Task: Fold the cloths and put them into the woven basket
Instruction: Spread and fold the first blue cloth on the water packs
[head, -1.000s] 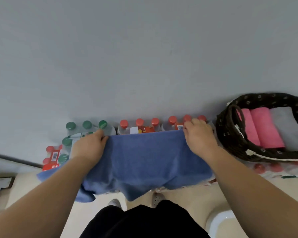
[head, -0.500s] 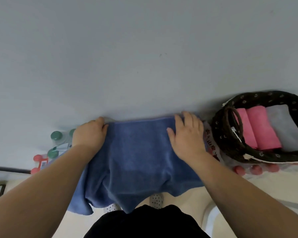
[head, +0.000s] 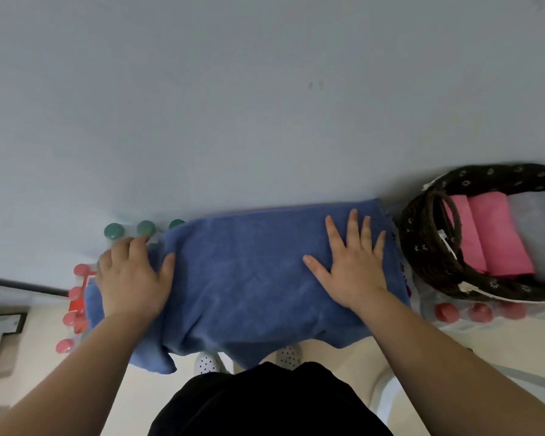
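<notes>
Already three folded cloths point(head: 501, 234) sit in the woven basket point(head: 417, 240); your left grip point(head: 132, 278) and right grip point(head: 350, 265) lie wide, flat on the blue cloth point(head: 243, 278), folding unfinished.

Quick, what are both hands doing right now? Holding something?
Left hand: open, lying on the left end of the blue cloth.
Right hand: open, fingers spread flat on the blue cloth.

A blue cloth point(head: 249, 278) lies spread just beside a dark woven basket point(head: 422, 247). The right hand point(head: 350, 269) presses flat on the end nearest the basket, and the left hand point(head: 132, 278) rests on the far end. Inside the basket lie folded pink cloths point(head: 501, 237) and a grey cloth point(head: 535, 225).
</notes>
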